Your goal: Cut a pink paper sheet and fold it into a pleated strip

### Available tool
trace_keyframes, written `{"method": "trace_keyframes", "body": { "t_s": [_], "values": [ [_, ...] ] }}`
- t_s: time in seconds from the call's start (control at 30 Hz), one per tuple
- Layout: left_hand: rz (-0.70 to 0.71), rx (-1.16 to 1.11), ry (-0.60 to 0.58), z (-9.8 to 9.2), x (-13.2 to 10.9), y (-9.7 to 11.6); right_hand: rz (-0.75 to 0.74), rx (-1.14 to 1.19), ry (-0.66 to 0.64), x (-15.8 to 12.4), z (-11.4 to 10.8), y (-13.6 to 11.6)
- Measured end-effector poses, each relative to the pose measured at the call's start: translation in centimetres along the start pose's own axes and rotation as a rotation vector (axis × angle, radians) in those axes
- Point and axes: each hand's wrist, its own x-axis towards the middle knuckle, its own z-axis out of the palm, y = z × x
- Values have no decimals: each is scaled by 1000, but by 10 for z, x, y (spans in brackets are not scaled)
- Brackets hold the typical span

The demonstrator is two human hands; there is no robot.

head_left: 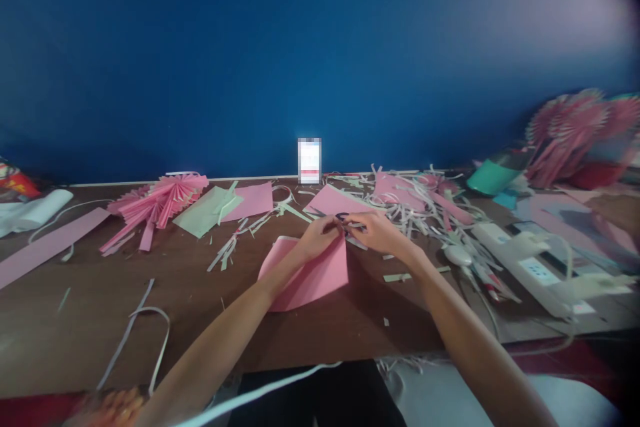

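A sheet of pink paper (320, 273) stands curved above the table in front of me, its left side bending round. My left hand (321, 235) pinches it along the top edge. My right hand (369, 228) meets the left one at the sheet's upper right corner, with its fingers closed there. Just behind the fingertips shows a small dark curved thing (342, 216), too hidden to name. Another pink sheet (335, 200) lies flat beyond my hands.
Paper strips (415, 213) are heaped at the back right. Folded pink paper fans (160, 203) lie at the left beside a pale green sheet (203, 210). A power strip (525, 267) with cables is at the right, near another person's hand (617, 210). A lit screen (309, 161) stands against the wall.
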Motion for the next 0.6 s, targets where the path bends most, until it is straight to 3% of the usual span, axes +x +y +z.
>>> {"method": "trace_keyframes", "body": {
  "t_s": [0.23,0.43,0.53,0.6],
  "values": [
    [22,-39,-27,5,-4,-6,-44,24,-22,-6,5,1],
    [-37,-215,-38,5,-5,-4,-47,-204,-20,-7,14,-8],
    [-81,-264,-5,2,-10,0,-47,-303,-4,-7,15,-16],
    [-120,-175,48,-3,-13,1,-47,-281,8,-8,12,-21]
  ]
}}
